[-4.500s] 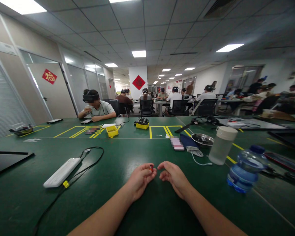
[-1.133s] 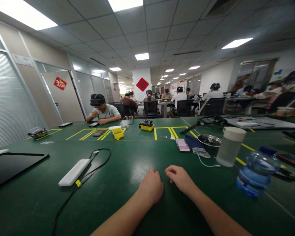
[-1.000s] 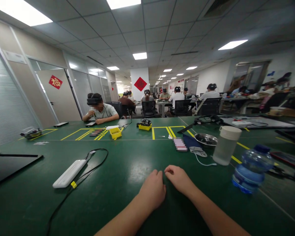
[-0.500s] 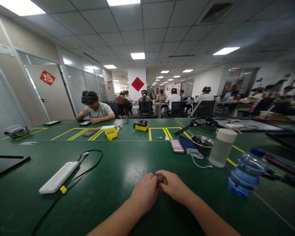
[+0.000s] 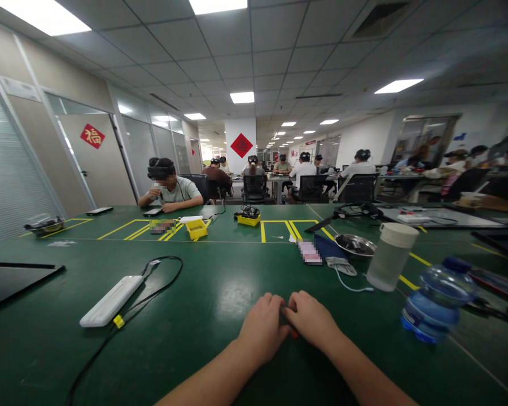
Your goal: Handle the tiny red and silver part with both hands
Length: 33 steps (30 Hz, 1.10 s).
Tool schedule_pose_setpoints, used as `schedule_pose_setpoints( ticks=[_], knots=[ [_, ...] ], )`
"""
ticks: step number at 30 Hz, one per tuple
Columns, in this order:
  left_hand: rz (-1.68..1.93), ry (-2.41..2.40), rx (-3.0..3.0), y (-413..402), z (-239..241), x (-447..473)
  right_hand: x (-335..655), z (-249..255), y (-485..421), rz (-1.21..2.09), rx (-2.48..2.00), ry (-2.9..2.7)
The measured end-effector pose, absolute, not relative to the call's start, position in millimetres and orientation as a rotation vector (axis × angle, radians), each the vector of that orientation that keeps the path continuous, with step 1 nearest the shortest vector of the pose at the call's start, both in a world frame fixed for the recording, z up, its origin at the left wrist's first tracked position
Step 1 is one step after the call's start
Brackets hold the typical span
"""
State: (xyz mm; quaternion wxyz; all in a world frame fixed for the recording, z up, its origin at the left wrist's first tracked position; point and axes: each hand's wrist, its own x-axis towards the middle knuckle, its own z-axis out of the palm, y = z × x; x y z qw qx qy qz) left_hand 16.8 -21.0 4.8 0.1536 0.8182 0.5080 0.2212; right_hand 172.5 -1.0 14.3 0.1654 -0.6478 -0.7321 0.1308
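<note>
Just above the green tabletop [image 5: 152, 349], my left hand [image 5: 263, 326] and my right hand [image 5: 315, 322] meet with curled fingers, their knuckles nearly touching. A thin dark piece [image 5: 285, 308] shows in the gap between them. A small red spot also shows below it, by the left thumb. Most of what the fingers grip is hidden behind the hands, so its kind cannot be made out.
To the left lies a white power bank [image 5: 112, 300] with a black cable [image 5: 180, 276]. A blue-tinted water bottle [image 5: 436, 301], frosted cup [image 5: 392, 259], metal bowl [image 5: 355, 246] and phone [image 5: 310, 252] stand right. Across the table sits a person [image 5: 173, 189] near a yellow bin [image 5: 196, 229].
My two hands have shifted a little to the right in the picture, along with the whole view. The dark piece and the red spot now show between them.
</note>
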Motion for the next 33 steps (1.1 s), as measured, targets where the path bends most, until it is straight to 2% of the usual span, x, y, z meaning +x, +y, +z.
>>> schedule_pose_setpoints(
  ticks=[5, 10, 21, 24, 27, 33],
  knots=[
    [0.579, 1.385, 2.444, -21.5, 4.3, 19.4, 187.7, 11.4, 8.7, 0.304, -1.914, -1.985],
    [0.508, 1.181, 2.607, -19.6, 3.9, 18.7, 192.0, 7.5, 14.3, 0.436, -1.767, -2.025],
    [0.485, 1.371, 2.510, -18.6, 8.7, 8.7, 185.2, 12.8, 9.0, 0.432, -1.637, -2.143],
    [0.604, 1.453, 2.378, -14.3, 8.2, 4.5, 182.1, 17.7, 6.7, 0.543, -1.515, -2.039],
    [0.708, 1.469, 2.287, -8.5, 5.7, 1.2, 180.2, 21.9, 5.5, 0.833, -1.443, -1.881],
    [0.647, 1.299, 2.321, -12.0, 12.6, 2.2, 183.0, 17.9, 9.1, 1.007, -1.396, -1.704]
  ],
)
